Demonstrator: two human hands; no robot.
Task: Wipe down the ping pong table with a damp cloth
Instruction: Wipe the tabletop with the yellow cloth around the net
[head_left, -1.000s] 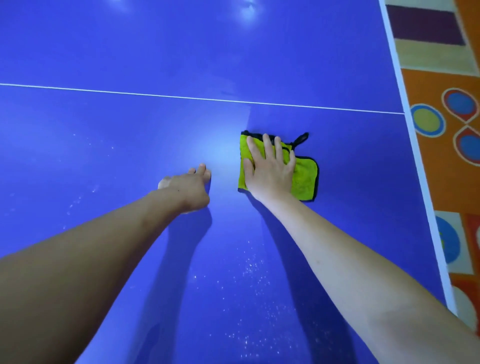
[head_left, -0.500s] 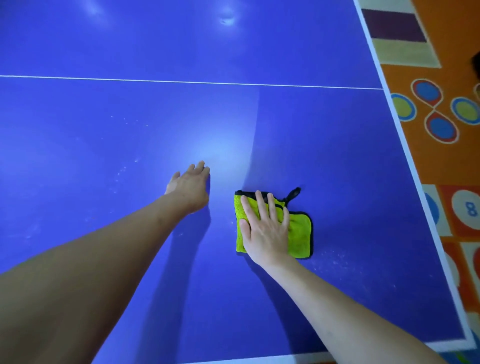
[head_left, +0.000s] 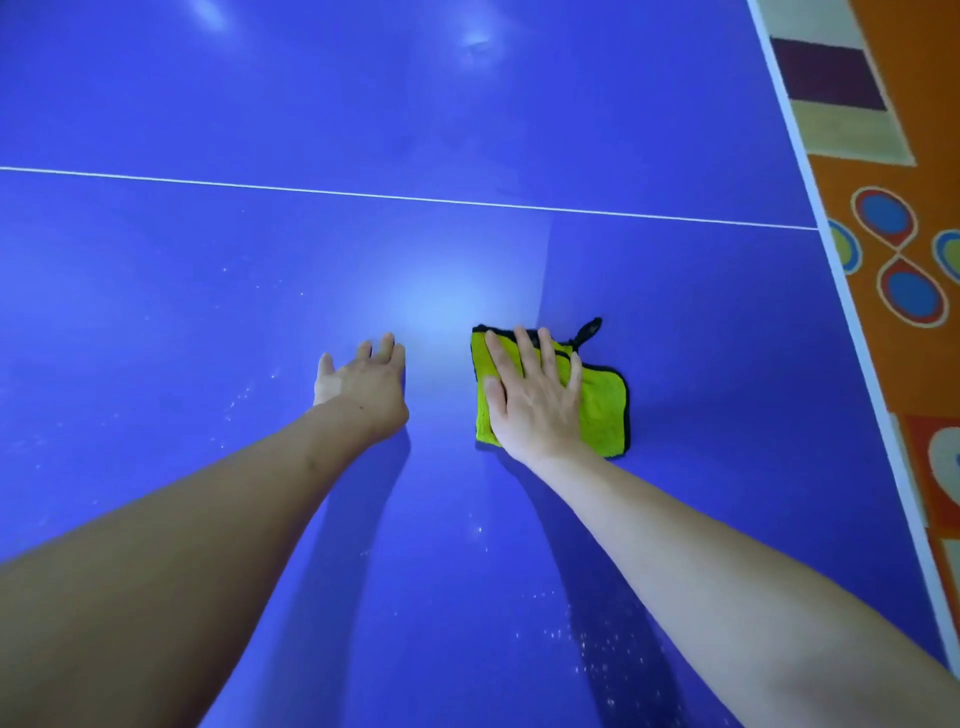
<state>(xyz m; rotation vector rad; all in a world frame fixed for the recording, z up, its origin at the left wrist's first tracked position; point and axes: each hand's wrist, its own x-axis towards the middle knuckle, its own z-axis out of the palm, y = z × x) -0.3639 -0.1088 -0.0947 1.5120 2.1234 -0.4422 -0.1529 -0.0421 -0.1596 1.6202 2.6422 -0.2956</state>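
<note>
Head view, the only one: we are looking down over both forearms onto the blue table (head_left: 208, 291), which is filling nearly the whole frame. Our right hand (head_left: 530, 395) is lying flat with its fingers spread and straight, pressing the folded yellow-green cloth (head_left: 602, 410) onto the surface; nothing is curled round the fabric, so we are pushing it, not gripping it. The cloth is sitting right of centre, well short of the white line (head_left: 395, 196) that is running across the surface, and its black hanging loop (head_left: 587, 330) is sticking out at the far corner. Our left hand (head_left: 363, 387) is resting on the bare surface just beside the cloth, fingers loosely extended and holding nothing; we are judging that it is bracing us as we lean in. White specks (head_left: 597, 649) are showing near the lower edge between our arms, and fainter ones (head_left: 244, 400) are lying to the left of the left hand, so those patches are apparently awaiting a pass. The area around the cloth is looking free of specks. Beyond the line we cannot tell wiped from unwiped. Our judgement: wiping is under way, with much of the surface left. The white edge stripe (head_left: 841, 291) is bordering a patterned orange floor mat (head_left: 904, 270) on the right.
</note>
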